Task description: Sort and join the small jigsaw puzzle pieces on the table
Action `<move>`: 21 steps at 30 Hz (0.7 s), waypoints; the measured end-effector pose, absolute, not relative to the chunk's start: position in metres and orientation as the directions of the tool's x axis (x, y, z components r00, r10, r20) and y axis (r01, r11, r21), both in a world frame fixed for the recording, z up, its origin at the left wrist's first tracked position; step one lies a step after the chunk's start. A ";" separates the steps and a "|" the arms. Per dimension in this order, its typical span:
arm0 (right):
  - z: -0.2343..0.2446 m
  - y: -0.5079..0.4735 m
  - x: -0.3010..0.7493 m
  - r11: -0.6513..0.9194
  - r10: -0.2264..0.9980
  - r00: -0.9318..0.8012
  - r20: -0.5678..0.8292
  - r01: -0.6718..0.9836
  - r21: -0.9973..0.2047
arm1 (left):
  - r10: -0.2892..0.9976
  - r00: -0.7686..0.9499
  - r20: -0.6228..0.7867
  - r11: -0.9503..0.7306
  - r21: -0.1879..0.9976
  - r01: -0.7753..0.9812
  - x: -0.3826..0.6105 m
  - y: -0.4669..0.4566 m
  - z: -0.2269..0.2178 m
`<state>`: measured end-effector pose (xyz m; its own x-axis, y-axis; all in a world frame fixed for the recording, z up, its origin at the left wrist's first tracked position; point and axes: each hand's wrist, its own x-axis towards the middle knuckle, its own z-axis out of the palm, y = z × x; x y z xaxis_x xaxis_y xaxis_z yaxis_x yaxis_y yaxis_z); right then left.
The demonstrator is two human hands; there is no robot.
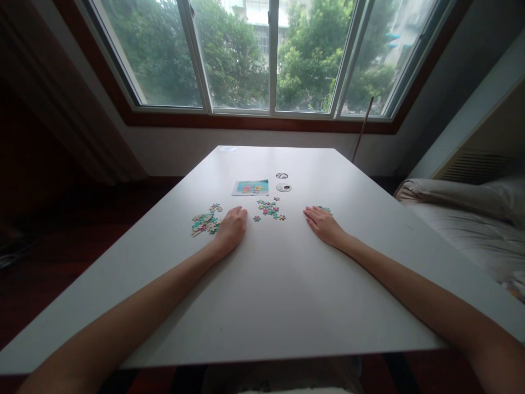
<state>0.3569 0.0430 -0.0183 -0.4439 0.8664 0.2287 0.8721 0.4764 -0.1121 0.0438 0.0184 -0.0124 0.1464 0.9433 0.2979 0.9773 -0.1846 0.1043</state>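
Note:
My left hand [232, 230] rests on the white table [262, 295], its fingers curled in with the back of the hand upward. Whether anything is under those fingers is hidden. Touching or just beside its outer side lies a pile of flower-shaped puzzle pieces [205, 223]. Flat on the table, my right hand [322, 223] has its fingers stretched out toward the middle. A few teal pieces [327, 210] show just past its knuckles. Between the hands is a loose group of colourful flower-shaped pieces [269, 209].
Behind the middle pieces lies a picture card [250, 187] in teal and pink. Two round items [283, 187] sit right of it. A small pale slip [228, 149] is at the far table edge. A bed [455, 219] stands to the right, a window [266, 60] beyond.

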 end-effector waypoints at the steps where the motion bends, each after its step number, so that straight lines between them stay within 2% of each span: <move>1: -0.018 0.043 0.357 0.475 0.867 -0.443 0.228 0.873 -0.112 | 0.939 0.159 0.306 -0.201 0.111 0.973 0.044 0.018 -0.012; 6: -0.018 0.043 0.357 0.484 0.861 -0.449 0.240 0.868 -0.112 | 0.919 0.210 0.334 -0.266 0.132 0.955 0.046 0.016 -0.011; 21: -0.018 0.043 0.358 0.490 0.858 -0.452 0.246 0.863 -0.124 | 0.910 0.260 0.322 -0.307 0.102 0.946 0.049 0.012 -0.004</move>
<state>0.3576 0.0430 -0.0184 -0.4518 0.8576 0.2456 0.8628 0.4901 -0.1241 0.0492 0.0120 -0.0041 0.2604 0.9103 0.3219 0.9463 -0.3068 0.1020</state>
